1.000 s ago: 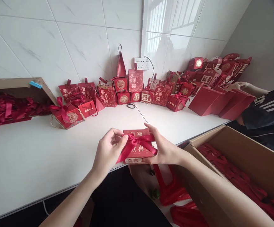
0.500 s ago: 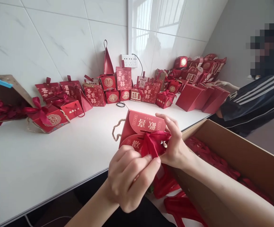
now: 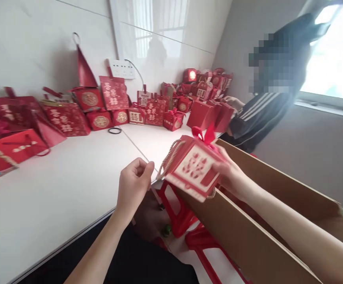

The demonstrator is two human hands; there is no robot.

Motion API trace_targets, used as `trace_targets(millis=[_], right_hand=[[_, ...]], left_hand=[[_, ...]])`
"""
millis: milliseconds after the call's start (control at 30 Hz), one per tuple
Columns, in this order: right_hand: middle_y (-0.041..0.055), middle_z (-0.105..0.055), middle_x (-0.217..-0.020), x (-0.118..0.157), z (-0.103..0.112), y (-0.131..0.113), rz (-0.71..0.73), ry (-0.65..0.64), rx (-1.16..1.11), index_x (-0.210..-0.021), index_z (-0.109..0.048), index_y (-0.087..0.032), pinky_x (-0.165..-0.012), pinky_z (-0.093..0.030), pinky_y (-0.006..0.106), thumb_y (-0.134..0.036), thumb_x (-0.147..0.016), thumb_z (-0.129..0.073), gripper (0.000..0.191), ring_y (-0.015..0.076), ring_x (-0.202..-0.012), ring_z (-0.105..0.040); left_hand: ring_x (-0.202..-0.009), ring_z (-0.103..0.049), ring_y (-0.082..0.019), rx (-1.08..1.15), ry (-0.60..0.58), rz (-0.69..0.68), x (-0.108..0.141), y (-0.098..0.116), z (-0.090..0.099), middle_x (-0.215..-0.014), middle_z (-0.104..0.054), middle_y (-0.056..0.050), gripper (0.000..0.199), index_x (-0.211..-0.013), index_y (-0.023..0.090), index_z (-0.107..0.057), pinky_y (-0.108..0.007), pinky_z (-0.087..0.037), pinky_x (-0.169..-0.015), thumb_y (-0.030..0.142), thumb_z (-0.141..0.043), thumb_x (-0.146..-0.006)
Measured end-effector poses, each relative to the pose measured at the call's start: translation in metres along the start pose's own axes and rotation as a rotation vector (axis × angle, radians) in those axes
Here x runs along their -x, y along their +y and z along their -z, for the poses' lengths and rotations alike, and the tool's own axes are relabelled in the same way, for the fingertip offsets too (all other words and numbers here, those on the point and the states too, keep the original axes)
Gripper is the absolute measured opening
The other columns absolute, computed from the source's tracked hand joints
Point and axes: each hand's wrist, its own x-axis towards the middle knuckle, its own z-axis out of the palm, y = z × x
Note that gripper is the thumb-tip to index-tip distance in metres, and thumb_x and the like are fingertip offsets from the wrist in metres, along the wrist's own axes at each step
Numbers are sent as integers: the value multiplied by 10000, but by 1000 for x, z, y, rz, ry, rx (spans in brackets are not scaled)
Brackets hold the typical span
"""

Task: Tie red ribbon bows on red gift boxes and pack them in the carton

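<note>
Red gift box with pale double-character panel, ribbon bow and rope handle: gripped in the right hand, above the near end of the cardboard box. Left hand: fingers curled, thumb meeting forefinger, nothing visible held, left of the cardboard box, over the edge of the table.

White table with red gift boxes and a black elastic loop directly on top
</note>
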Motion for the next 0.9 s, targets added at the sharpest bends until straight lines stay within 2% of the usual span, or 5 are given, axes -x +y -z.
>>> trace_targets(millis=[133,333,567,733,900], right_hand=[[80,-674,-939,14,39,3,-371,48,-449,-1020,-546,-212,-678,-537,410,-590,-772,-394,477,259,-844,-650],[39,-673,-985,36,71,17,-345,188,-588,-981,-551,-265,-699,-543,386,-624,-779,-408,436,227,-879,-640],[82,-657,-1027,47,97,30,-352,294,-497,-1042,-522,-244,-686,-552,435,-629,-756,-409,493,275,-925,-634],[91,-556,-1207,55,149,39,-149,516,73,-1232,-381,-255,-857,-512,448,-462,-638,-629,676,298,-1080,-566],[152,-443,-1279,77,221,60,-428,672,837,-1266,-420,-194,-999,-395,503,-344,-526,-736,819,372,-1177,-468]], left_hand=[[-679,-576,-159,-210,-228,-234,-12,-17,-52,-675,-612,2,247,-689,205,-524,-269,-446,-629,373,-445,-852],[-1200,-487,-262,-517,-363,-789,5,-40,-136,-1181,-598,-93,254,-1085,193,-555,-450,-371,-996,284,-455,-869],[-1297,-391,-307,-645,-369,-812,23,-64,-170,-1237,-570,-120,315,-1154,210,-527,-498,-371,-952,314,-487,-859],[-1300,-380,-314,-649,-404,-796,22,-65,-168,-1275,-535,-130,345,-1194,208,-501,-495,-381,-927,326,-471,-872],[-1317,-349,-327,-631,-414,-791,22,-66,-170,-1285,-521,-155,351,-1184,192,-514,-493,-383,-922,338,-461,-869]])
